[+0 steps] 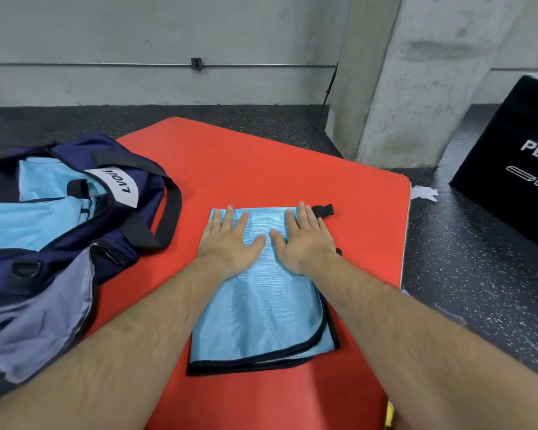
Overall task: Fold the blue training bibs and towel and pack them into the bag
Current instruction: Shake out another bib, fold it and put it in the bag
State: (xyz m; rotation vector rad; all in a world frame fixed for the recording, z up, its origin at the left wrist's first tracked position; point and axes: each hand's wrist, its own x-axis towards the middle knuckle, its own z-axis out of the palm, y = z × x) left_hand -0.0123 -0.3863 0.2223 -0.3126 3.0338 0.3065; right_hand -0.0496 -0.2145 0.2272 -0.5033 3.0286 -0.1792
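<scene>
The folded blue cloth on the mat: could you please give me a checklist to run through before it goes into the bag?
1. Cloth folded flat on the mat: ok, its layers lie stacked.
2. Grip on the cloth: not ok; the left hand and right hand only press its far half with straight fingers.
3. Black clip tucked in: not ok, it sticks out at the far right corner.
4. Bag open: ok, with blue fabric already inside.
5. Room left in the bag: cannot tell.
</scene>
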